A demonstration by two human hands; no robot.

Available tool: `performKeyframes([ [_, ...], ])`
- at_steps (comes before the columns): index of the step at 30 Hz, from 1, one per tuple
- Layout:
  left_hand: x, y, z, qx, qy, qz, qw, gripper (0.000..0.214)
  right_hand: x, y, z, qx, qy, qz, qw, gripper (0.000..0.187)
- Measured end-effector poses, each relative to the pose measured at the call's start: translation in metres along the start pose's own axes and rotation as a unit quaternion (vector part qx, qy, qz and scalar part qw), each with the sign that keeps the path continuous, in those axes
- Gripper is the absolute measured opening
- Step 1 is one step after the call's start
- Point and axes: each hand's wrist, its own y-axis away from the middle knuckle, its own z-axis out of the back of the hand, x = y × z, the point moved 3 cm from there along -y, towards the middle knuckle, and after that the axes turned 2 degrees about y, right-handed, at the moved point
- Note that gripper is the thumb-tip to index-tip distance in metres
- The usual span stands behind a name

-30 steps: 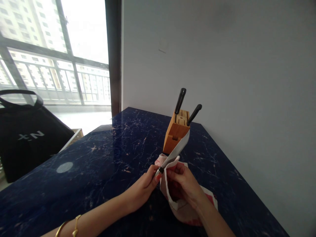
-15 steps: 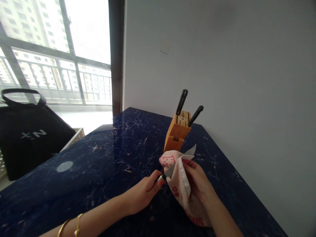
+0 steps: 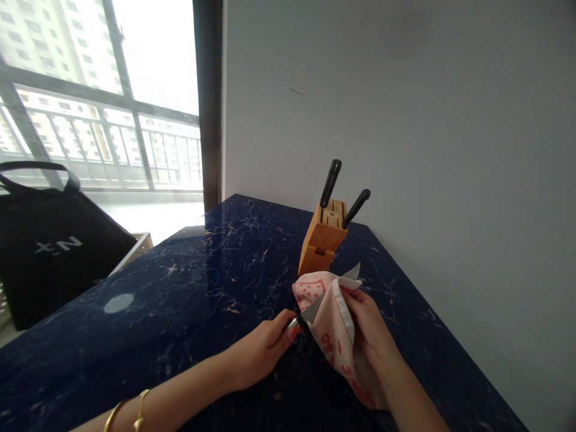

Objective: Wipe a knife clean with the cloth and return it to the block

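Note:
My left hand [image 3: 263, 354] is closed around the handle of a knife [image 3: 352, 273], whose blade points away toward the wall. My right hand [image 3: 366, 327] pinches a white cloth with red print [image 3: 335, 336] folded over the blade, so only the blade tip and a short stretch near the handle show. Both hands hover just above the dark blue marble table [image 3: 189, 288]. Behind them stands a wooden knife block [image 3: 321, 243] with two black-handled knives in it.
A black bag [image 3: 49, 252] with white lettering sits at the left beyond the table edge. A grey wall runs along the table's right side, and a large window is at the back left. A round pale spot [image 3: 118, 303] marks the tabletop.
My right hand slid the cloth up along the blade toward the tip, covering most of it. The blade also lowered from pointing at the block to lying flatter.

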Motion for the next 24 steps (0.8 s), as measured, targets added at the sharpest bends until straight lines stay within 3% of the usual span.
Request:
performKeyframes([
  [3,0.002,0.001,-0.001,0.006,-0.013,0.014,1.0,0.032,0.004,0.001,0.003,-0.031,-0.015,-0.004,0.999,0.021],
  [9,0.002,0.0,0.003,0.004,-0.015,0.018,1.0,0.031,0.003,0.002,-0.001,-0.033,0.0,-0.006,0.999,0.023],
  [14,0.005,0.001,0.003,0.032,-0.032,0.029,0.999,0.032,0.012,-0.011,0.026,-0.096,-0.011,0.031,0.995,0.028],
  [24,0.003,0.001,0.002,0.031,-0.065,0.023,0.997,0.036,0.016,-0.017,0.048,-0.105,0.046,0.041,0.993,0.029],
])
